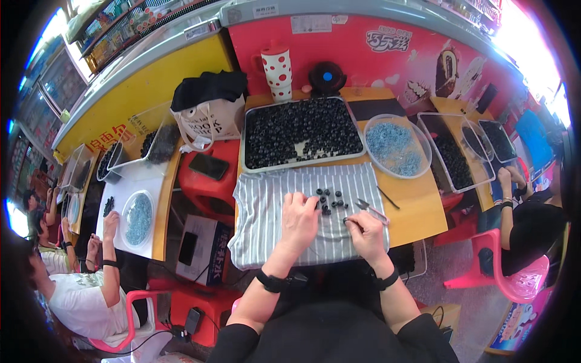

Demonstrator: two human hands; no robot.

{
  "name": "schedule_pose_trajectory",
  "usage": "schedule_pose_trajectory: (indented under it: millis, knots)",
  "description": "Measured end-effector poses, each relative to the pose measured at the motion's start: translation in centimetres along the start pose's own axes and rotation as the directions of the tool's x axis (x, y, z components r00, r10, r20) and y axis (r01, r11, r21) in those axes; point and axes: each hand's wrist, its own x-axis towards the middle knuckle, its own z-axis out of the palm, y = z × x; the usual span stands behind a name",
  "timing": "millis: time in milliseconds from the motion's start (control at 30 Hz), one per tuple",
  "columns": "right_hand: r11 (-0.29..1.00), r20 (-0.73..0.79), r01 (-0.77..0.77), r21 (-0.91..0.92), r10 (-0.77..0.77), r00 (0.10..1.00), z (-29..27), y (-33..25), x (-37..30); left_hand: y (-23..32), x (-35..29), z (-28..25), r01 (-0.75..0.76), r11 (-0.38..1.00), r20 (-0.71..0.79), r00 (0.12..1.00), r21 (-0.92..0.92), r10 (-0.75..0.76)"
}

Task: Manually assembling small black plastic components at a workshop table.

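Observation:
A striped grey-and-white cloth covers the table before me. Several small black ring-like parts lie scattered on it between my hands. My left hand rests on the cloth left of these parts, fingers bent and pressed together; its fingertips are partly hidden, and what they may hold I cannot make out. My right hand is closed in a pinch on a small black round part. Just beyond the right fingers lies a small tool with a metal tip and light handle. A thin black stick is farther right.
A tray heaped with black parts stands behind the cloth. Right of it is a round tub of small blue pieces. A spotted tumbler and a black round object stand behind. People sit working at tables on both sides.

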Motion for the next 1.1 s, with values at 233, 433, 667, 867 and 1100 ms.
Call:
schedule_pose_trajectory:
  millis: [233,433,667,867,1100]
  knots:
    - [0.989,0.032,-0.024,-0.146,0.029,0.999,0.6,-0.8,-0.3,0.2,-1.0,1.2,0.028,1.0,-0.089,0.996,-0.009,-0.029]
    - [0.967,0.008,0.012,-0.254,-0.01,1.0,0.9,-1.1,-0.4,-0.1,-1.3,1.5,-0.016,0.999,-0.103,0.995,-0.035,0.012]
    - [0.945,0.006,0.057,-0.321,-0.058,0.998,1.1,-0.5,-0.1,0.0,-1.0,1.7,-0.033,0.999,-0.192,0.981,-0.008,0.031]
    - [0.933,0.013,0.047,-0.356,-0.045,0.999,1.2,-0.6,-0.1,0.1,-1.0,1.7,-0.062,0.998,-0.184,0.981,-0.013,0.059]
    - [0.966,0.01,0.062,-0.25,-0.062,0.998,0.7,-0.6,-0.8,0.4,-1.4,1.5,-0.075,0.997,-0.159,0.984,0.036,0.08]
